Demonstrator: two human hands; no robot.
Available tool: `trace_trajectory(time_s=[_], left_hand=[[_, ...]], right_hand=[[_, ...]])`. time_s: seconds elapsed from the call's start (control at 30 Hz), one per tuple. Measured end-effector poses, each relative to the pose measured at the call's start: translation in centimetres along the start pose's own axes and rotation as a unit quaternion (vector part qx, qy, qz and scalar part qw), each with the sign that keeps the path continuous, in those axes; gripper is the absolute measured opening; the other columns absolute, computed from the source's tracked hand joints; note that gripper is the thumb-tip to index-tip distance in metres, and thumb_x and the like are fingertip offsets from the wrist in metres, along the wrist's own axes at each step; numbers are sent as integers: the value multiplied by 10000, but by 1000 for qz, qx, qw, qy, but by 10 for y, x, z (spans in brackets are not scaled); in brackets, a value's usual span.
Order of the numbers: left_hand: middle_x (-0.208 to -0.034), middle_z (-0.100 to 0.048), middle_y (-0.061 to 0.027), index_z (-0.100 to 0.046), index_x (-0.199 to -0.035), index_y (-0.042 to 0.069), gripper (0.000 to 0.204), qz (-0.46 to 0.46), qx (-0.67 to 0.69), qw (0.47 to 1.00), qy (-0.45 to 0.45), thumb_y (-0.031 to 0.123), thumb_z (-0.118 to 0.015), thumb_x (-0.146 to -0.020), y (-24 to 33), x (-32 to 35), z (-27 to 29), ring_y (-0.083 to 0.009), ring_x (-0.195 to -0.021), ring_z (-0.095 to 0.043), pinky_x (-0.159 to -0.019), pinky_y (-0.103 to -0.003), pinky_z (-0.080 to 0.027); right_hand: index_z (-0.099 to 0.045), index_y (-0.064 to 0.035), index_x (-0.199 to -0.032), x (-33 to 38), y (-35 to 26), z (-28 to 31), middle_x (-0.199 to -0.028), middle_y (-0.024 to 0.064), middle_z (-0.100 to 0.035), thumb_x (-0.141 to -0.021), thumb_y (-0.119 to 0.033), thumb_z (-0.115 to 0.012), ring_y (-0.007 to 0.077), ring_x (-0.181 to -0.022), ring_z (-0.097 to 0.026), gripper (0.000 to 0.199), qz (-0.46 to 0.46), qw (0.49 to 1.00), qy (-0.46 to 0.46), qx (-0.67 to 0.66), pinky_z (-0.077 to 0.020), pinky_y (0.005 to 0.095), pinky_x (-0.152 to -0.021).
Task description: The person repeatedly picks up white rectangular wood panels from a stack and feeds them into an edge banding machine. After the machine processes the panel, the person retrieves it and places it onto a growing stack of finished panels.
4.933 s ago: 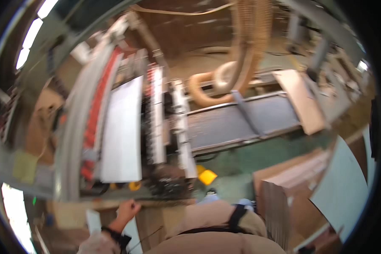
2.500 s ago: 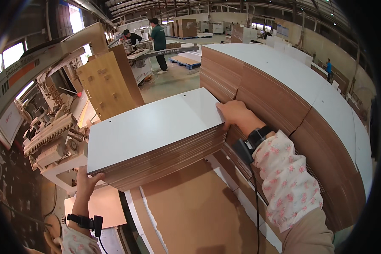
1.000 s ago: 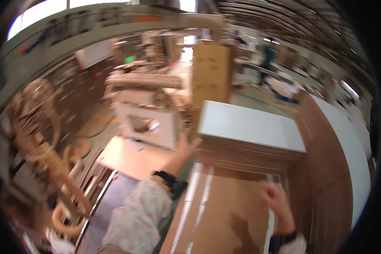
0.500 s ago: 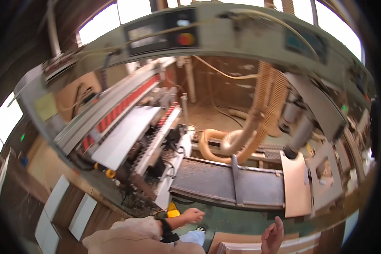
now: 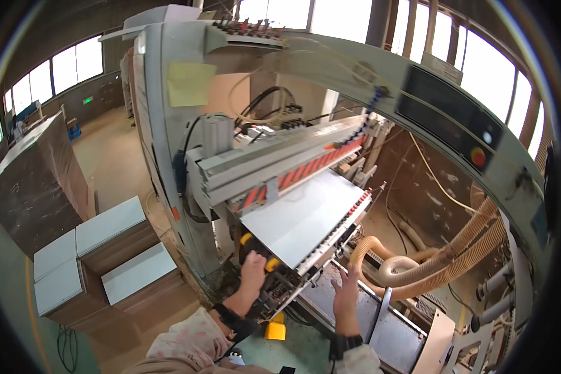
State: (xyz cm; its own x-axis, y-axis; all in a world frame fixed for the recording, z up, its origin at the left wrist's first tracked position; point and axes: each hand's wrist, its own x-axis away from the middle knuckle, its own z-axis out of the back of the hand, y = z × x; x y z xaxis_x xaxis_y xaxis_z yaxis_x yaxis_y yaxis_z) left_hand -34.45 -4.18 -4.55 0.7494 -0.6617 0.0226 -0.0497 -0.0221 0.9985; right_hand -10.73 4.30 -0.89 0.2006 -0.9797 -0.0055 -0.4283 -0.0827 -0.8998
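Fingers of left hand [image 5: 253, 269] touch white panel [image 5: 305, 215]; right hand [image 5: 346, 293] spread, empty.

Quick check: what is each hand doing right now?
Left hand: closed on the near edge of the white panel in the machine.
Right hand: open, fingers spread, holding nothing.

white panel [image 5: 305, 215] partly hidden under machine rail [image 5: 280, 168], forearms cut off below

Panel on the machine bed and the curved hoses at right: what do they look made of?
Panel: likely laminated board, judging by its smooth matte pale-grey face and thin flat edge; the core is not visible. Hoses: probably flexible ribbed plastic duct, tan and slightly translucent, bending freely. The left hand rests at the panel's near corner; the right hand hovers open.
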Motion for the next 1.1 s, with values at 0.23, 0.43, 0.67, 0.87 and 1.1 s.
trace_trajectory(time_s=[0.23,0.43,0.67,0.87,1.1], left_hand=[[-875,-562,-85,-519,-1016,11,246,-27,12,999,-13,179,-500,-836,11,-18,-38,-171,-804,-525,-718,-312,-421],[-945,-556,-232,-474,-1127,36,471,64,-128,989,20,350,-543,-783,4,-21,-57,-360,-920,-553,-767,-408,-444],[-1162,-506,-245,-377,-1240,-59,573,-39,-76,990,-111,298,-541,-823,7,-21,-16,-337,-1082,-490,-928,-349,-369],[-910,-619,-69,-541,-1100,23,327,118,216,959,-143,227,-571,-846,-41,8,126,-135,-825,-589,-681,-258,-472],[-866,-613,-76,-560,-999,88,229,414,230,830,295,256,-520,-849,-248,172,385,-195,-762,-606,-672,-329,-488]], right_hand=[[-294,-26,-1286,-107,98,-114,-1258,109,-394,-922,-441,-346,227,-1118,-402,554,25,994,106,26,-342,361,-947],[-302,0,-1274,-113,99,-118,-1222,139,-433,-926,-392,-353,250,-1056,-464,527,2,1000,25,5,-390,367,-916],[-325,25,-1277,-114,97,-106,-1256,178,-418,-907,-440,-383,283,-1087,-457,597,-25,999,33,25,-371,361,-930],[-331,13,-1269,-18,39,-172,-1262,197,-379,-920,-205,-421,264,-1081,-456,422,314,924,-20,216,-417,350,-895],[-454,-17,-1154,79,201,-243,-880,100,-596,-881,-149,-501,157,-667,-589,307,-252,881,-381,128,-506,271,-607]])
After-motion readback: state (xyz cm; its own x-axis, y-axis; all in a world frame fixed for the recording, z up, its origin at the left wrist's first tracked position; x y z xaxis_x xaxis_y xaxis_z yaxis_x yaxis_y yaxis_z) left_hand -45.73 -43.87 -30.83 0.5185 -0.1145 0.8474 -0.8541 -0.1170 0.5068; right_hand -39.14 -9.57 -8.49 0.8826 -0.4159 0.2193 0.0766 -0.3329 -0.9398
